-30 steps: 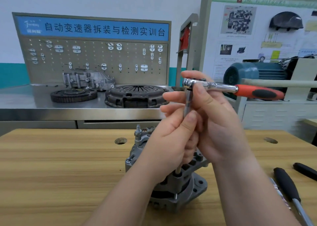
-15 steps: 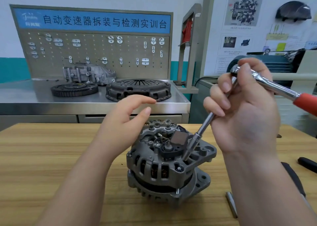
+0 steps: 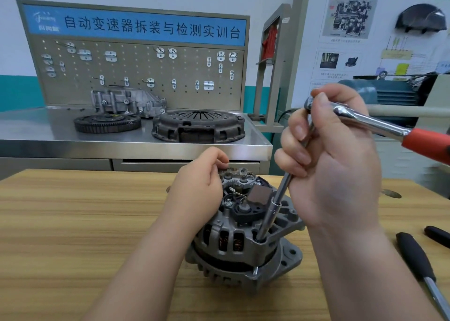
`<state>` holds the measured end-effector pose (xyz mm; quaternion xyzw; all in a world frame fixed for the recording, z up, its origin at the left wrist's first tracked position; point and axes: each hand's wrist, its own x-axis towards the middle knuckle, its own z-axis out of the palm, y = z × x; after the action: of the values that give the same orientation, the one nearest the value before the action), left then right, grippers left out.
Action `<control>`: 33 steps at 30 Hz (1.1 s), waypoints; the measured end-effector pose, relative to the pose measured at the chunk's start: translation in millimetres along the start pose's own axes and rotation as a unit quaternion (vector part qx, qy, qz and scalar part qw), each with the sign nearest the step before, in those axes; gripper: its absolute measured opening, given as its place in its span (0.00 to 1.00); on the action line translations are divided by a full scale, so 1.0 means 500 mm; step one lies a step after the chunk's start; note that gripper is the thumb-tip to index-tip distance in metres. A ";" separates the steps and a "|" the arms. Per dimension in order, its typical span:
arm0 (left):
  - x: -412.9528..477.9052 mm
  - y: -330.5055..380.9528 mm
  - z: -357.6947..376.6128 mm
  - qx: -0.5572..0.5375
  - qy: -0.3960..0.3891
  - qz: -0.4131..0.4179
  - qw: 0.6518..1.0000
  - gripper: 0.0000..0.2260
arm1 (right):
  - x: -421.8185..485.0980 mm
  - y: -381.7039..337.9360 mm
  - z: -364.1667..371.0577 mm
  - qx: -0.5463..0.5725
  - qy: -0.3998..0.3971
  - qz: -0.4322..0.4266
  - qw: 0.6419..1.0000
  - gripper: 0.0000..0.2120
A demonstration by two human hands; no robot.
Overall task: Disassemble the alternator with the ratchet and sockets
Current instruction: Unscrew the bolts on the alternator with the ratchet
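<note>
The grey alternator (image 3: 243, 242) stands on the wooden table (image 3: 73, 235), its open rear end with black parts facing up. My left hand (image 3: 197, 186) grips its far left rim with curled fingers. My right hand (image 3: 333, 164) holds the head of the chrome ratchet (image 3: 379, 123), whose red handle points right. A long extension with a socket (image 3: 270, 213) runs down from the head, and its tip sits on a bolt at the alternator's near right edge.
Black-handled tools (image 3: 418, 264) lie on the table at the right. Behind stands a steel bench (image 3: 136, 145) with a clutch cover (image 3: 198, 125), a flywheel (image 3: 107, 123), a grey housing and a pegboard. A teal motor (image 3: 389, 94) sits at the back right.
My left hand let go of the extension, then came down and gripped the alternator's rim. My right hand brought the socket's tip down onto a bolt at the housing's right edge.
</note>
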<state>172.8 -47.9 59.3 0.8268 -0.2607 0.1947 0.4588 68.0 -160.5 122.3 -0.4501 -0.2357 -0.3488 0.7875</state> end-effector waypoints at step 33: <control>-0.019 0.040 0.001 0.095 0.074 -0.024 0.992 0.11 | 0.008 0.011 0.023 -0.024 -0.108 0.081 0.991 0.17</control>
<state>153.2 -54.7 66.9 0.8560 -0.1868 0.2683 0.4005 74.1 -149.9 127.7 -0.5212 -0.2737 -0.2387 0.7723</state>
